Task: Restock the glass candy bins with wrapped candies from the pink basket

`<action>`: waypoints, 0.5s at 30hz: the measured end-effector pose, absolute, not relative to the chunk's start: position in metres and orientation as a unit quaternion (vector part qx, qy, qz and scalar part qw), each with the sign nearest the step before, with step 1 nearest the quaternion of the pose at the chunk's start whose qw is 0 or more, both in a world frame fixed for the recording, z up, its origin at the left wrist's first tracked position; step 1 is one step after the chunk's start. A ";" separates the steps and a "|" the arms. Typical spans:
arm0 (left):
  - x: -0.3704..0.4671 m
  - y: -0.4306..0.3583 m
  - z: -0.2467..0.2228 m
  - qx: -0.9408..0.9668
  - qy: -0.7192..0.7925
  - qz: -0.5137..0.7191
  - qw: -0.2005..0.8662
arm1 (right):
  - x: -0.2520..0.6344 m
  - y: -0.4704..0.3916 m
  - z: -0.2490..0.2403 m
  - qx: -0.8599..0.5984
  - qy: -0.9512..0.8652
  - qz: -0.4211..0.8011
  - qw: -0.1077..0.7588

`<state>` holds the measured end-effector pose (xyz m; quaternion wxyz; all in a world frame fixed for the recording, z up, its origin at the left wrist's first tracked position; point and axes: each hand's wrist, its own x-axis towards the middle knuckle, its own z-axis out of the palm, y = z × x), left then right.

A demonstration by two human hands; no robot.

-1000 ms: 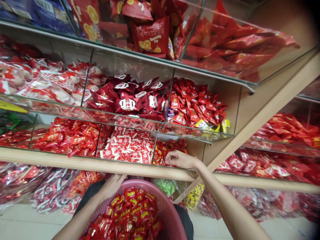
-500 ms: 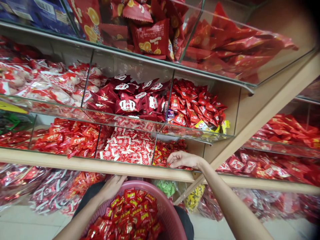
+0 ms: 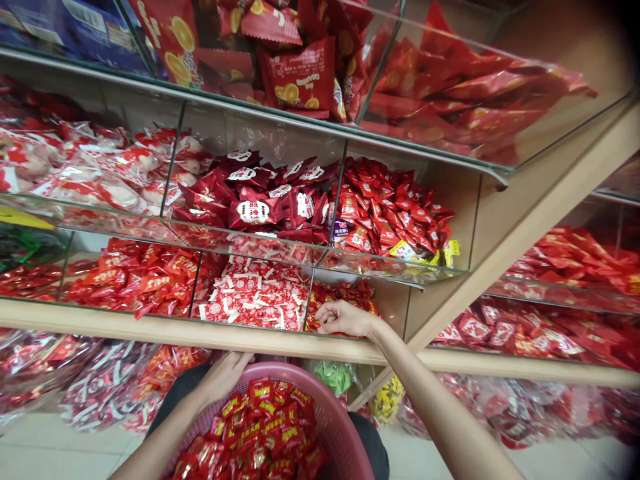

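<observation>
My right hand (image 3: 345, 318) reaches into the bottom-row compartment at the right end of the shelf. Its fingers are loosely bent and apart, touching or just over small red-and-yellow wrapped candies (image 3: 357, 293); nothing shows in them. Low in the view, my left hand (image 3: 226, 375) lies with fingers outstretched at the upper left rim of a pink plastic basket (image 3: 353, 433), close under the shelf's wooden edge; its thumb cannot be made out. Many red candies with yellow lettering (image 3: 265, 427) fill the basket, which sits between my knees.
Glass dividers part the neighbouring compartments of red-and-white candies (image 3: 260, 293) and orange-red packets (image 3: 145, 277). A glass shelf (image 3: 395, 263) overhangs my right hand. The wooden front board (image 3: 150, 330) runs below the bins. Bagged sweets (image 3: 105, 383) lie beneath.
My right hand has shifted left within the compartment, toward the glass divider, uncovering candies on the right side. My left hand and the basket stay about where they were.
</observation>
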<state>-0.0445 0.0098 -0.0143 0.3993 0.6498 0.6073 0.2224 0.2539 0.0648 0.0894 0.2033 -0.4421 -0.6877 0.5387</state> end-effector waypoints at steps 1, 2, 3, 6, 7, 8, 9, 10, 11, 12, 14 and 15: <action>-0.045 0.010 -0.016 0.656 0.601 0.218 0.400 | 0.252 0.066 0.088 -0.445 -0.688 0.537 0.200; -0.046 0.011 -0.018 0.663 0.595 0.214 0.401 | 0.251 0.067 0.087 -0.448 -0.688 0.537 0.194; -0.047 0.012 -0.020 0.666 0.592 0.212 0.401 | 0.251 0.068 0.087 -0.453 -0.689 0.534 0.187; -0.048 0.013 -0.024 0.668 0.593 0.209 0.398 | 0.251 0.067 0.089 -0.464 -0.705 0.510 0.170; -0.048 0.014 -0.024 0.669 0.592 0.209 0.397 | 0.251 0.067 0.091 -0.463 -0.709 0.505 0.168; -0.049 0.014 -0.025 0.670 0.590 0.210 0.397 | 0.252 0.066 0.092 -0.459 -0.712 0.504 0.167; -0.049 0.014 -0.024 0.670 0.590 0.212 0.398 | 0.252 0.065 0.093 -0.454 -0.713 0.507 0.167; -0.048 0.013 -0.024 0.668 0.590 0.215 0.399 | 0.253 0.065 0.094 -0.450 -0.714 0.511 0.165; -0.048 0.013 -0.023 0.666 0.591 0.217 0.400 | 0.254 0.065 0.094 -0.447 -0.714 0.513 0.164; -0.048 0.013 -0.023 0.663 0.593 0.219 0.400 | 0.254 0.065 0.094 -0.444 -0.715 0.515 0.165; -0.048 0.013 -0.023 0.661 0.595 0.222 0.401 | 0.256 0.066 0.094 -0.441 -0.712 0.520 0.167; -0.048 0.013 -0.023 0.660 0.595 0.222 0.401 | 0.256 0.066 0.093 -0.442 -0.709 0.523 0.165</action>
